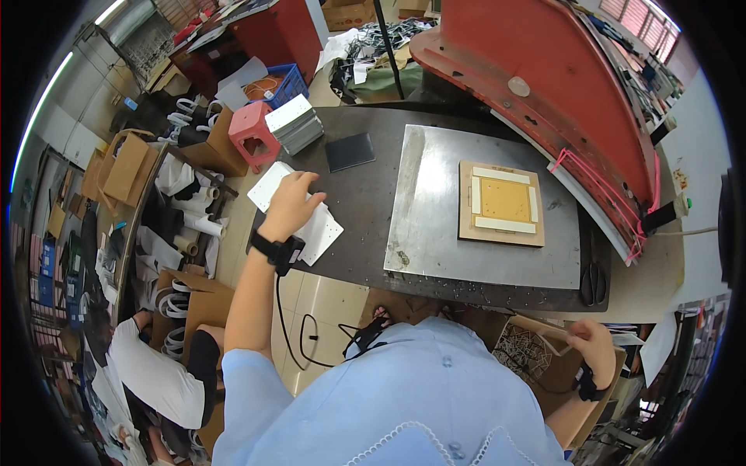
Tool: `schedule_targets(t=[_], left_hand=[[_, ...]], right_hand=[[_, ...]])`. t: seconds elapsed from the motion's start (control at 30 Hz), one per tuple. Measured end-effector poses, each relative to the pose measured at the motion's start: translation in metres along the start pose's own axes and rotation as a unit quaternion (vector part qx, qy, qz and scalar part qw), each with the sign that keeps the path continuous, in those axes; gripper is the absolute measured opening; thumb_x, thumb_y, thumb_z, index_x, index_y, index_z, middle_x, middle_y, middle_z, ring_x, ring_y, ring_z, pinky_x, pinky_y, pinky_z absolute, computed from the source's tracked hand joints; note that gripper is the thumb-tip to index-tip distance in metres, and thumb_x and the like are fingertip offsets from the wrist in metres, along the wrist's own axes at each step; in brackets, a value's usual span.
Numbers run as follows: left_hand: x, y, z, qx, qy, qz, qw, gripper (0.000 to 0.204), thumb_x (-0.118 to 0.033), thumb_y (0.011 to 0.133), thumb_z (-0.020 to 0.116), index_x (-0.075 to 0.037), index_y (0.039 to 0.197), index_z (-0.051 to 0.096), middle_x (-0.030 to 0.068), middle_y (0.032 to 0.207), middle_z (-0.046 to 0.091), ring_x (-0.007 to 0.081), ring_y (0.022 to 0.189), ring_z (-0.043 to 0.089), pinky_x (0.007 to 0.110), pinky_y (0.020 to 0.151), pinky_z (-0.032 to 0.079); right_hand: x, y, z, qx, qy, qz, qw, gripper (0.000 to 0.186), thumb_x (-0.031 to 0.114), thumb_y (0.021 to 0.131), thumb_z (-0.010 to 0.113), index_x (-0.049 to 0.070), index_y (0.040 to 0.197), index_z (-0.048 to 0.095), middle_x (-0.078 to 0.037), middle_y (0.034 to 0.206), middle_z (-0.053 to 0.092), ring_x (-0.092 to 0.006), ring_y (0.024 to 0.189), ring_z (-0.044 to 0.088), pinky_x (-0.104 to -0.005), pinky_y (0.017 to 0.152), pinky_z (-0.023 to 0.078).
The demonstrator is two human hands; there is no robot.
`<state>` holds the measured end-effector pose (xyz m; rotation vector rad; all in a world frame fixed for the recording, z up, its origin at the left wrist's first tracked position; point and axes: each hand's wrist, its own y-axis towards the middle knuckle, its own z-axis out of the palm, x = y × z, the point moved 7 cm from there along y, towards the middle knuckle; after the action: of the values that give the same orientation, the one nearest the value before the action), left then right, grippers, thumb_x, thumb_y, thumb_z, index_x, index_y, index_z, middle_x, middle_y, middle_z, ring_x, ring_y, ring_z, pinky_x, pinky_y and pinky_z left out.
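My left hand [292, 203] is over white punched sheets [317, 241] on the left of the dark table, its fingers loosely bent and apart, touching or just above them. My right hand [589, 346] is low at the right by an open cardboard box [548, 375] of offcuts, fingers curled; what they hold, if anything, is unclear. A square wooden die [501, 241] with pale strips and a yellow centre lies on the metal plate [416, 202]. A dark rectangle [350, 152] and a stack of white-topped pieces [294, 124] sit toward the back.
A red press [536, 54] stands over the table [361, 202]. Black scissors [593, 283] lie at the right edge. A pink stool [249, 136], cartons [124, 175] and rolls surround the left side. A person in a white shirt [151, 373] bends at lower left.
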<state>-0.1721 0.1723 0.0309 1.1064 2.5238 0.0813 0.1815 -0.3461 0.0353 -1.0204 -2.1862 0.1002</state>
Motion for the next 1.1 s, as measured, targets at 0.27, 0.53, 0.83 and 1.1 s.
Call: schedule_targets(t=[0.27, 0.53, 0.83, 1.1], left_hand=[[0.004, 0.075, 0.069, -0.078, 0.085, 0.037, 0.993, 0.051, -0.030, 0.085, 0.067, 0.001, 0.124, 0.054, 0.0222, 0.134, 0.051, 0.0358, 0.126, 0.046, 0.041, 0.104, 0.039], [-0.013, 0.082, 0.081, -0.036, 0.242, 0.133, 0.960, 0.005, -0.004, 0.084, 0.054, -0.004, 0.089, 0.051, 0.0127, 0.081, 0.064, 0.0269, 0.077, 0.067, 0.036, 0.064, 0.054], [-0.015, 0.076, 0.063, -0.009, 0.103, 0.081, 0.991, 0.014, -0.017, 0.092, 0.053, -0.004, 0.091, 0.058, 0.0166, 0.076, 0.065, 0.0361, 0.076, 0.065, 0.045, 0.066, 0.050], [-0.089, 0.044, -0.073, -0.294, -0.032, 0.007, 0.955, 0.016, -0.015, 0.098, 0.047, -0.002, 0.102, 0.056, 0.0155, 0.091, 0.066, 0.0300, 0.079, 0.066, 0.039, 0.066, 0.050]], right_hand=[[0.020, -0.006, -0.003, -0.116, 0.000, -0.043, 0.992, 0.033, 0.010, 0.082, 0.065, -0.002, 0.112, 0.059, -0.019, 0.112, 0.063, -0.0345, 0.105, 0.060, -0.0370, 0.090, 0.046], [0.082, 0.020, 0.010, -0.102, 0.005, -0.143, 0.984, 0.028, 0.011, 0.086, 0.063, -0.002, 0.111, 0.061, -0.019, 0.105, 0.065, -0.0330, 0.097, 0.063, -0.0358, 0.084, 0.049], [0.121, 0.044, 0.028, -0.042, 0.000, -0.222, 0.974, 0.024, 0.011, 0.087, 0.063, -0.002, 0.107, 0.062, -0.018, 0.102, 0.065, -0.0342, 0.091, 0.063, -0.0354, 0.080, 0.049], [0.130, 0.052, 0.021, -0.091, 0.080, -0.246, 0.962, 0.023, 0.009, 0.088, 0.062, -0.002, 0.108, 0.063, -0.016, 0.099, 0.068, -0.0280, 0.087, 0.067, -0.0316, 0.078, 0.051]])
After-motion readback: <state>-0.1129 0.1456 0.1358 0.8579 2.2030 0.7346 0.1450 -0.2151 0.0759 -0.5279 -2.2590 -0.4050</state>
